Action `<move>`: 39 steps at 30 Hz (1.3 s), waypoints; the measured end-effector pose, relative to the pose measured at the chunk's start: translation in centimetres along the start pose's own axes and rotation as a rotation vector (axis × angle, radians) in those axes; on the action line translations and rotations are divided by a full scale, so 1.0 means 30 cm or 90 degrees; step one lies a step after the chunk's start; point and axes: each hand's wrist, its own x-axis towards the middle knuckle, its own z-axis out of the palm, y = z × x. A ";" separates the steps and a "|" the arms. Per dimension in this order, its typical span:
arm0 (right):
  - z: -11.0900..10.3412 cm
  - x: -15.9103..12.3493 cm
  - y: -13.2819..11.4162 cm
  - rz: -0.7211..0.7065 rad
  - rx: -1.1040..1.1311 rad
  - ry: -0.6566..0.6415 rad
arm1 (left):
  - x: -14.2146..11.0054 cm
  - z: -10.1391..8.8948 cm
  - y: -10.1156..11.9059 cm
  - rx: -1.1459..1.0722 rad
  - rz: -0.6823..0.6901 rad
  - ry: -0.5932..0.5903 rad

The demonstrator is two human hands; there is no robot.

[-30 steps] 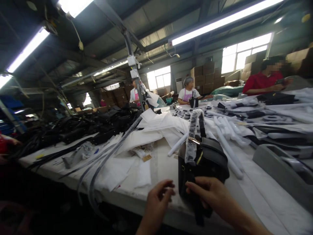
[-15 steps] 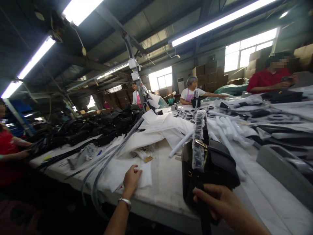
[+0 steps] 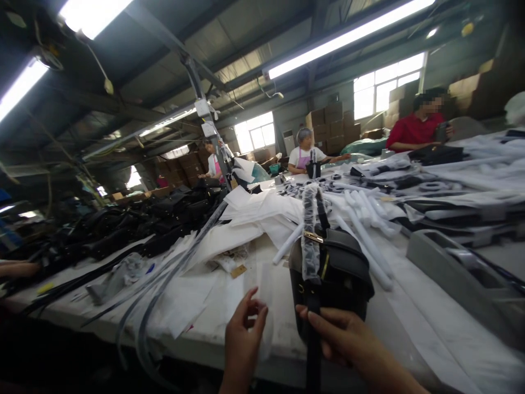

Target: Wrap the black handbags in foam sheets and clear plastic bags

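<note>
My right hand [image 3: 342, 334] is closed on a black strap [image 3: 314, 342] that hangs down from the front of a black handbag [image 3: 344, 268]. The bag is upright at the table's near side. Its handle [image 3: 310, 235] is wrapped in clear crinkled plastic, with a gold buckle [image 3: 314, 237] below the arch. To the left of the bag, my left hand [image 3: 246, 334] is raised over the table edge, fingers curved and apart. Just beside its thumb is a translucent plastic strip [image 3: 266, 284]; I cannot tell whether they touch.
White sheets [image 3: 262, 210] lie behind my left hand, near long grey strips [image 3: 164, 287]. White tubes [image 3: 369, 249] and a grey tape dispenser [image 3: 451, 273] are on the right. Black bags [image 3: 118, 224] are heaped at left. Several people work around the table.
My left hand has moved right, away from the white sheet and toward the bag, and its fingers have spread. My right hand still grips the strap. The view has shifted right.
</note>
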 end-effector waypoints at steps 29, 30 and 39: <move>0.010 -0.021 0.007 -0.078 -0.085 0.060 | -0.089 0.098 0.164 -0.323 -0.213 -0.167; 0.008 -0.025 0.003 -0.070 -0.067 0.056 | -0.088 0.086 0.155 -0.309 -0.206 -0.161; 0.038 -0.045 -0.004 -0.041 0.277 0.097 | -0.158 -0.003 0.043 -0.273 -0.214 -0.177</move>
